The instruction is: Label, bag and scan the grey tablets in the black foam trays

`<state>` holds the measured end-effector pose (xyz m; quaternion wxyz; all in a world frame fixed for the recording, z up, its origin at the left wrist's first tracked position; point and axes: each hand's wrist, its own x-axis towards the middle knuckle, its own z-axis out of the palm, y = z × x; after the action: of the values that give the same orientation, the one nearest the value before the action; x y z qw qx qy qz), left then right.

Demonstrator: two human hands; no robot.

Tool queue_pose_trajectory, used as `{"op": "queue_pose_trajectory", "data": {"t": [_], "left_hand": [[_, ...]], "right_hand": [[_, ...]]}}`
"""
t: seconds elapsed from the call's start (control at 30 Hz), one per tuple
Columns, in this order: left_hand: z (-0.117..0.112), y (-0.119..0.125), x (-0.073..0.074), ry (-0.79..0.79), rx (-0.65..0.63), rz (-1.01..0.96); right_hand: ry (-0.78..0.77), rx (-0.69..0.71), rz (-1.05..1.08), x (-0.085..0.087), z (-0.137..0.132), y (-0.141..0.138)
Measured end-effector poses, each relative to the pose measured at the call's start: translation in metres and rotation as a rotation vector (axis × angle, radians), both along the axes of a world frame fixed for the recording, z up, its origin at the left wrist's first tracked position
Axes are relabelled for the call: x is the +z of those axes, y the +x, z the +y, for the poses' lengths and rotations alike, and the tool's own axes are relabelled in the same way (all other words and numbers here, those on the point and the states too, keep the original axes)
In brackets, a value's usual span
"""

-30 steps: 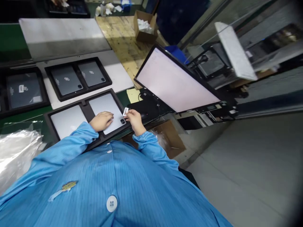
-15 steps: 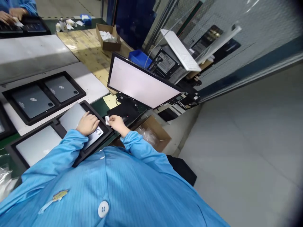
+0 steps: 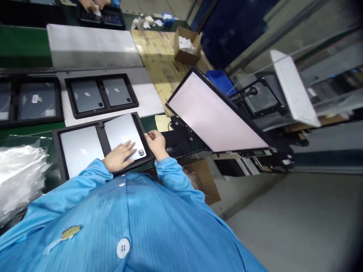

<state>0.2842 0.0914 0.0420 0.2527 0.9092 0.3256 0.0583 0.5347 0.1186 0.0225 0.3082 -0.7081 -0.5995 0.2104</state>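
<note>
My left hand (image 3: 120, 155) lies with its fingers spread on the back of a silver tablet (image 3: 118, 130), near its camera bump. That tablet sits slightly askew in the right recess of a black foam tray (image 3: 101, 139). In the left recess lies a second silver tablet (image 3: 82, 147) with a small pale logo. My right hand (image 3: 157, 143) is at the tray's right edge, fingers curled together; whatever is in them is hidden.
Behind is another black tray (image 3: 103, 109) with two grey tablets. Clear plastic bags (image 3: 21, 170) lie at left. A monitor (image 3: 215, 113) stands at right, above a cardboard box (image 3: 207, 181). A co-worker's hands (image 3: 93, 5) are at the far side.
The view has swung left. My right hand has come to the tray's edge; the small white tag it held is no longer visible. My left hand remains on the tablet.
</note>
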Motion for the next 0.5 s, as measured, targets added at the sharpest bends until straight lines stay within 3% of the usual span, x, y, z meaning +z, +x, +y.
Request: {"op": "queue_pose_trajectory", "data": {"t": [0.07,0.1,0.17,0.23,0.3,0.33,0.4,0.5], "left_hand": [[-0.032,-0.012,-0.003,-0.108,0.043,0.093],[-0.049,-0.023,-0.003,-0.112,0.135,0.099],[-0.083,-0.053,-0.002,-0.014,0.486,0.069],[-0.108,-0.087,0.0,0.1,0.956,0.045],[-0.122,-0.116,0.003,0.014,1.352,0.074],[-0.125,-0.127,0.005,-0.098,1.48,0.106],[-0.124,-0.138,0.008,-0.299,1.58,0.194],[-0.114,-0.139,0.016,-0.251,1.568,0.28]], "right_hand": [[0.023,-0.024,0.051,-0.01,-0.019,0.016],[0.014,-0.018,0.065,-0.016,-0.029,0.021],[-0.045,0.017,0.094,-0.03,-0.05,0.024],[-0.134,0.061,0.15,-0.042,-0.067,0.02],[-0.202,0.069,0.199,-0.047,-0.078,0.015],[-0.223,0.066,0.211,-0.047,-0.081,0.013],[-0.253,0.064,0.207,-0.041,-0.08,0.013],[-0.279,0.108,0.196,-0.025,-0.065,0.02]]}}
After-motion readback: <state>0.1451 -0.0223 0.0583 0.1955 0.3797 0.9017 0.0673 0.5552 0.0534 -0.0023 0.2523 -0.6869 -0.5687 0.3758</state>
